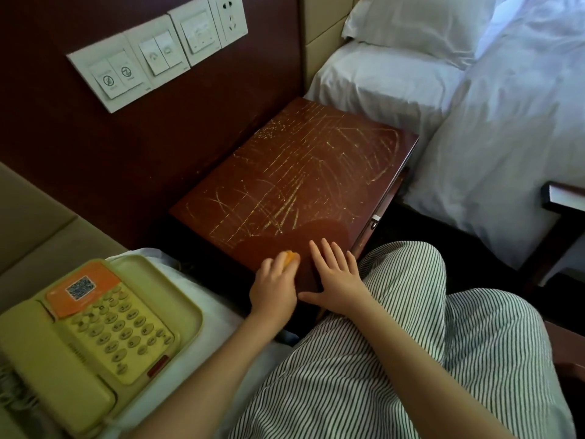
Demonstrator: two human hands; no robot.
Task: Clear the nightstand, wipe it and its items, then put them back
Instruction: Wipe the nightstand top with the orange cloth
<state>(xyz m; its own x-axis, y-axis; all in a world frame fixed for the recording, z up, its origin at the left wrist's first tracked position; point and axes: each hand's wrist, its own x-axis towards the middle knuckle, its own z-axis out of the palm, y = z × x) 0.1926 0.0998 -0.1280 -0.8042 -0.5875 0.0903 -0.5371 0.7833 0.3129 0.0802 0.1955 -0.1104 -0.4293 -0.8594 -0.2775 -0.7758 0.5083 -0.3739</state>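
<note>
This is a bedroom with a dark red wall. A row of white switches sits on that wall. A brown nightstand stands against the wall, with a bed on each side. Its top has nothing on it but the two hands. Thin yellow scribbly lines run all over the top. Near the hands there is a darker patch with no lines.

The left hand is at the front edge of the nightstand. Its fingers curl round a small orange cloth and hold it on the wood. The right hand lies flat just beside it. Its fingers are straight and spread out, and it holds nothing.

A yellow phone with an orange label lies off the nightstand, on the white sheet of the left bed. The right bed has white covers and a white pillow. The person wears striped trousers.
</note>
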